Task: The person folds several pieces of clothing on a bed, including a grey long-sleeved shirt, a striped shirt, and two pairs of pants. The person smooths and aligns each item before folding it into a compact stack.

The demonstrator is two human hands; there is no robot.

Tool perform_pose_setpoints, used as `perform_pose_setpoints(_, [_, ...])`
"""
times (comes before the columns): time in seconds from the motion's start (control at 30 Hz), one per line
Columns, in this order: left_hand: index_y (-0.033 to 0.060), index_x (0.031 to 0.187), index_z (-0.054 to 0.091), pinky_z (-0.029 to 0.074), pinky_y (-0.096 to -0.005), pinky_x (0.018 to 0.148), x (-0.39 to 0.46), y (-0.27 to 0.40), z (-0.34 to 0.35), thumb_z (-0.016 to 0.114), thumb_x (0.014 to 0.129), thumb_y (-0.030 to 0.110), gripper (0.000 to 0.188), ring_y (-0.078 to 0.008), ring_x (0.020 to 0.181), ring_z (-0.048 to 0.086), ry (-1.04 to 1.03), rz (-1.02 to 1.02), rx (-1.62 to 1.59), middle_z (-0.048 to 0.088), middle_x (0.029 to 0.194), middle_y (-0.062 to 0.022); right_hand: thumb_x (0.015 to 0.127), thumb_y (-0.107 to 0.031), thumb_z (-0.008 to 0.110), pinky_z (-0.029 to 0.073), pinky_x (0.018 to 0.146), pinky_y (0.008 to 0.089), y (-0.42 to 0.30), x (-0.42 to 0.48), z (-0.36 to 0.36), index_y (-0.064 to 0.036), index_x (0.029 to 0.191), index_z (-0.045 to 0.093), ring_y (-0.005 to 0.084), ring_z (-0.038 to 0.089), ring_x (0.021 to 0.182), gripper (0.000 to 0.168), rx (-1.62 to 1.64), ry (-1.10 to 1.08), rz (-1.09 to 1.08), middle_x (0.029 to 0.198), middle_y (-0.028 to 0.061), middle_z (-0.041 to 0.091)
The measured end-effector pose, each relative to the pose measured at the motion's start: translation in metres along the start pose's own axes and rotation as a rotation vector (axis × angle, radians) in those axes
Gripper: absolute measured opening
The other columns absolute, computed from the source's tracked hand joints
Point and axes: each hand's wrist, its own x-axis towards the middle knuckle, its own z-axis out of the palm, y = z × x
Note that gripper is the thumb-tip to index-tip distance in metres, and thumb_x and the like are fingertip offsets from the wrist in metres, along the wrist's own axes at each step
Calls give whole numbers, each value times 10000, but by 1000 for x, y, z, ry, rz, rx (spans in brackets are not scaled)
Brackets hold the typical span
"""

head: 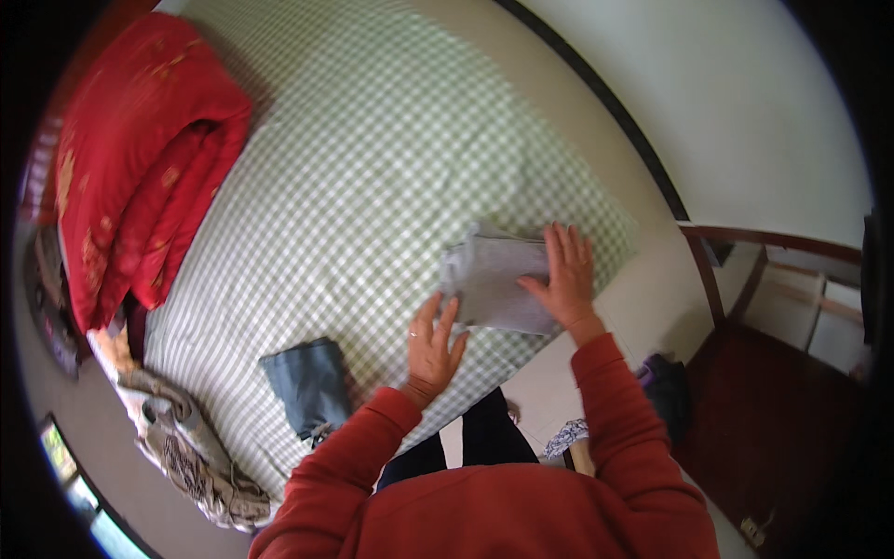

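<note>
A folded grey garment (499,283) lies on the green-and-white checked bed sheet (363,189). My right hand (567,276) rests flat over its right side, thumb and fingers apart. At its lower left corner is my left hand (431,346), fingers spread and a ring on one of them; whether the fingertips touch the cloth is hard to tell. Left of that hand, a folded dark blue-green garment (309,386) lies on the sheet near the bed's edge.
A folded red quilt (160,140) is piled at the upper left. Crumpled patterned cloths (192,454) lie along the lower left edge of the bed. To the right are a dark red wooden surface (761,405) and a dark bag-like item (663,391) beside it.
</note>
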Motion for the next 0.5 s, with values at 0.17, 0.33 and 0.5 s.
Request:
perform_pose_setpoints(0.17, [10, 1355, 362, 473, -336, 886, -45, 4, 52, 710, 829, 117, 639, -276, 1105, 525, 145, -750, -646, 451, 1298, -183, 631, -318, 835, 354, 1027, 428, 5, 32, -6, -30, 1335, 417, 349, 447, 1218, 869, 169, -313, -50, 1304, 173, 494])
perform_pose_setpoints(0.33, [-1, 1371, 276, 463, -360, 933, -2, 2, 41, 658, 894, 244, 658, -239, 1126, 516, -97, -888, -1351, 471, 1280, -148, 646, -279, 831, 418, 968, 382, -12, 58, -21, 22, 1319, 415, 325, 530, 1126, 846, 225, -684, 192, 1214, 186, 560])
perform_pose_setpoints(0.5, [35, 1389, 250, 404, -384, 1006, 8, -4, 36, 635, 901, 314, 682, -262, 1217, 457, -167, -951, -1474, 423, 1364, -117, 693, -284, 785, 425, 961, 366, 7, 35, -6, 53, 1316, 421, 278, 536, 1129, 797, 800, -819, 491, 1264, 180, 533])
